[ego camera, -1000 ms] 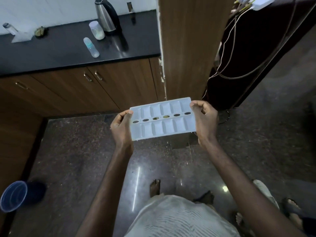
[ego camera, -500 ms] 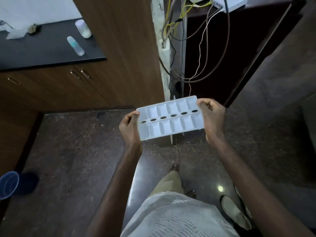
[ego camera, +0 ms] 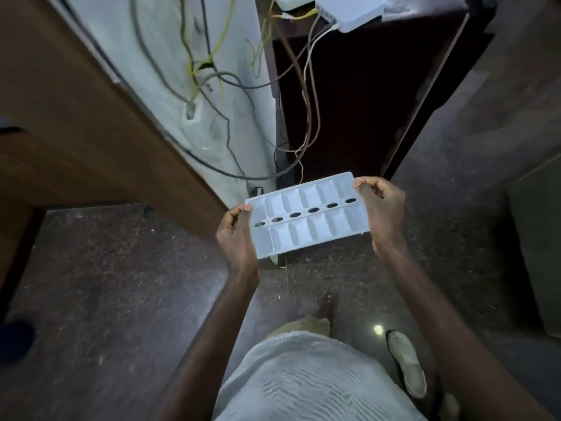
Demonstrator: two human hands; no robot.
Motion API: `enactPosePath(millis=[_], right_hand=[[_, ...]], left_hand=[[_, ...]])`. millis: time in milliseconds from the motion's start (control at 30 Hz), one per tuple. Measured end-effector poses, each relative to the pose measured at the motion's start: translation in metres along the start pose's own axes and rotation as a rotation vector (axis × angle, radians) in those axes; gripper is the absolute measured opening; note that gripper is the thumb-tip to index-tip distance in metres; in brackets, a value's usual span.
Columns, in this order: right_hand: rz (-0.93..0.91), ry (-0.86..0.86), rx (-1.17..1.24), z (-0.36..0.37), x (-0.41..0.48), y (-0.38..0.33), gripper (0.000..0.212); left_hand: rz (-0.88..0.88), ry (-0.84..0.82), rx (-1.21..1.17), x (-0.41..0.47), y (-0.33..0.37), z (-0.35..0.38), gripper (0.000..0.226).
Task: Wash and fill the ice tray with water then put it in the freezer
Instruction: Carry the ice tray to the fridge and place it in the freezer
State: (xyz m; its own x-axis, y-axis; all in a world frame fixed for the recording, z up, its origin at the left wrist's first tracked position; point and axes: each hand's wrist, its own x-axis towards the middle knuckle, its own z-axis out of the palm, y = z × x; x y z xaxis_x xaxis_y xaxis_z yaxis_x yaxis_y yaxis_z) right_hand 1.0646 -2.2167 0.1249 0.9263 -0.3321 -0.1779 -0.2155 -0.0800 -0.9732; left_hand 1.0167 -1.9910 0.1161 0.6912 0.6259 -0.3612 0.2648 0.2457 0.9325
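Both hands, our left hand (ego camera: pixel 235 235) and right hand (ego camera: pixel 381 214), pinch the ice tray (ego camera: pixel 306 214) ends; cells possibly water-filled, above the floor (ego camera: pixel 121 284).

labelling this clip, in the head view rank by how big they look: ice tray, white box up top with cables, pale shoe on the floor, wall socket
1. ice tray
2. white box, partly cut off by the frame edge
3. pale shoe
4. wall socket
The ice tray sits nearest the camera, which enlarges it.

No legible text anywhere.
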Motion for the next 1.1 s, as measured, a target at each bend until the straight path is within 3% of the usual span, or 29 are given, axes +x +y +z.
enactPosePath(millis=[300,500,700,1100], right_hand=[[0.054,0.060,-0.054,-0.070,0.105,0.000,0.009],[0.076,0.075,-0.087,-0.110,0.177,-0.004,0.011],[0.096,0.064,-0.101,-0.161,0.259,-0.002,0.011],[0.109,0.116,-0.126,-0.334,0.426,0.000,0.028]], left_hand=[[0.031,-0.076,0.051,-0.004,-0.016,0.124,0.008],[0.029,-0.142,0.084,-0.009,-0.016,0.201,0.023],[0.018,-0.167,0.129,-0.015,-0.022,0.295,0.021],[-0.012,-0.213,0.179,-0.065,-0.044,0.539,0.026]])
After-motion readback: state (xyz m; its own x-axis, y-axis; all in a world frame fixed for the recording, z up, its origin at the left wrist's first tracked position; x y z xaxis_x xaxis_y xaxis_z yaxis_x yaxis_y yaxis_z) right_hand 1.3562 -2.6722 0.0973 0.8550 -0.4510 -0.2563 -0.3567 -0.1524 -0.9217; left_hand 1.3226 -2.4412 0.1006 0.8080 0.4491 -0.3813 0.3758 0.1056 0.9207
